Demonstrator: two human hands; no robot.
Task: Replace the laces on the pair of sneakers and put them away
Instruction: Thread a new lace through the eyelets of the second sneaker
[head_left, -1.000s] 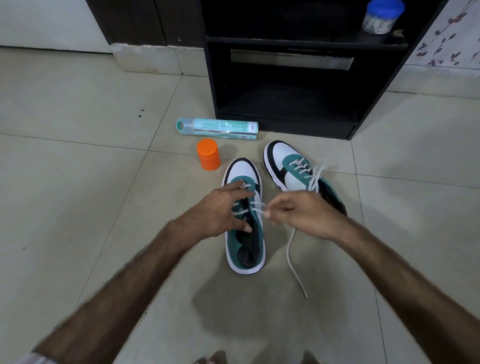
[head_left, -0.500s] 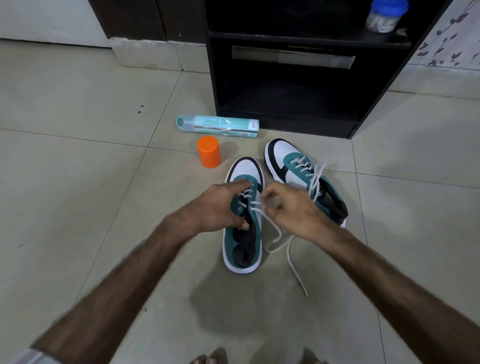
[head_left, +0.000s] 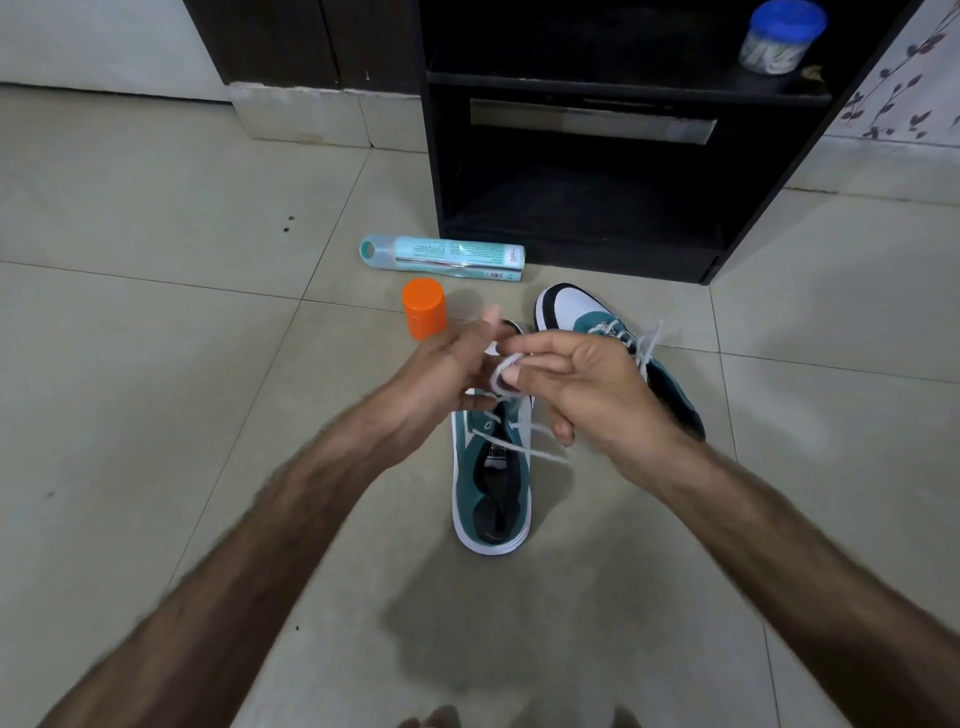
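Two teal, white and black sneakers stand on the tiled floor. The near sneaker (head_left: 493, 488) points away from me, its white lace (head_left: 524, 447) threaded through the upper eyelets. My right hand (head_left: 582, 389) pinches a loop of that lace above the toe. My left hand (head_left: 447, 369) meets it there, fingers curled at the lace; it is blurred, so its hold is unclear. The far sneaker (head_left: 576, 312) lies to the right, laced, partly hidden behind my right hand.
An orange cap (head_left: 424, 307) stands left of the sneakers, and a pale teal spray can (head_left: 441, 257) lies on its side behind it. A black shelf unit (head_left: 582, 208) with an open lower compartment stands beyond. A blue-lidded jar (head_left: 782, 36) sits on its upper shelf.
Both hands have risen off the near sneaker toward its toe, drawing the lace up. The loose lace end that trailed on the floor is now pulled in across the shoe.
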